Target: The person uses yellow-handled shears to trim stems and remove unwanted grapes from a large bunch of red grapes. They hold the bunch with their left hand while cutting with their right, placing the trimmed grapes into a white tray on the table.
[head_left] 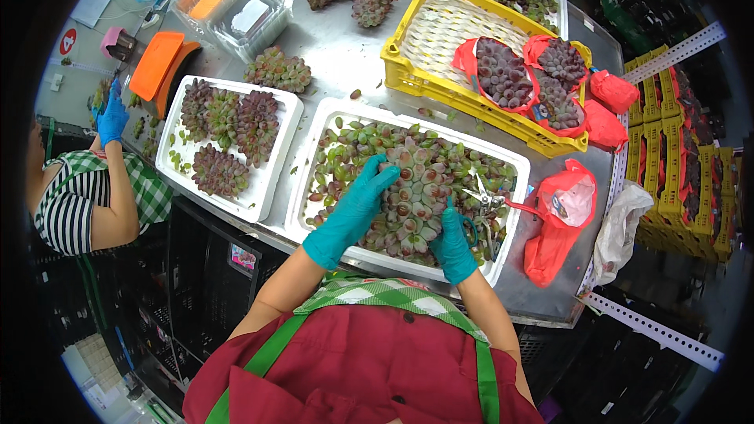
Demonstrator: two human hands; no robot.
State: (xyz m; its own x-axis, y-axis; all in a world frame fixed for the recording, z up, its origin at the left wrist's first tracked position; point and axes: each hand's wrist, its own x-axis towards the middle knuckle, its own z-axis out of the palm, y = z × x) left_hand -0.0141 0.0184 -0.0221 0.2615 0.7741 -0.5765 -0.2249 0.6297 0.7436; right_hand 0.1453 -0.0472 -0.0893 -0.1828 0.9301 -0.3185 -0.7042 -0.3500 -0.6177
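Observation:
A large bunch of reddish-green grapes [412, 188] sits over a white foam tray [512, 168] filled with loose grapes [339, 159]. My left hand [359, 203], in a teal glove, grips the bunch's left side. On its lower right side, my gloved right hand [453, 241] holds the bunch between thumb and fingers, which are partly hidden. Against that hand shows a teal finger loop [470, 231], with metal blades beside it; whether the hand holds it I cannot tell. Red-handled snips [486, 195] lie spread on the loose grapes just to the right.
At left stands a foam tray [265, 194] with several grape bunches. A yellow crate [406, 73] holds red-wrapped bunches. Red wrappers [559, 224] and a whitish bag [621, 232] lie right. Clear plastic boxes [250, 17] and an orange-topped scale [154, 68] stand back left. Co-workers' hands [112, 118] show.

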